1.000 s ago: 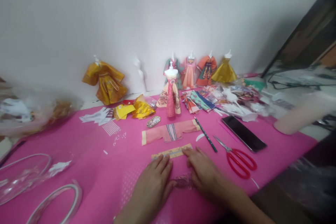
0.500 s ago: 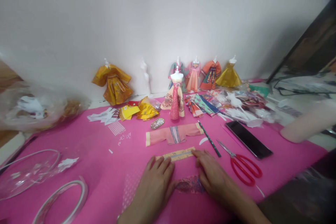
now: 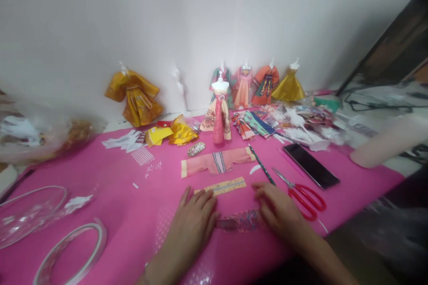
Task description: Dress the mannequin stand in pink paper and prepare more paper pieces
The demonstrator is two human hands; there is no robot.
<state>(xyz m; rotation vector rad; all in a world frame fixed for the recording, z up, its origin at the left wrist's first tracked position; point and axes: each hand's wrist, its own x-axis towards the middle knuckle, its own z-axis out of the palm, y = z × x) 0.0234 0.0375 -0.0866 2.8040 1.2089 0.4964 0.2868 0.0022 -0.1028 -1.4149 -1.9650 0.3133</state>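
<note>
My left hand (image 3: 195, 214) lies flat with its fingers stretched out, the fingertips resting on the left end of a narrow yellow patterned fabric strip (image 3: 230, 185). A pale line runs along the strip's length. My right hand (image 3: 279, 209) is just past the strip's right end, apart from it, fingers loosely bent and nothing visible in them. Between the two hands lies a dark floral fabric band (image 3: 240, 221), its right end near my right hand. Beyond the strip a small pink doll robe (image 3: 219, 162) with cream cuffs is spread flat.
A pencil (image 3: 261, 164), red-handled scissors (image 3: 302, 196) and a phone (image 3: 311, 165) lie to the right. A tape roll (image 3: 72, 254) is at front left. Dressed doll forms (image 3: 220, 111) stand at the back beside fabric pieces (image 3: 182, 131) and plastic bags (image 3: 310, 129).
My right hand has let go of the strip's right end and moved slightly right. My left hand stays on the left end. The whole view has shifted a little.
</note>
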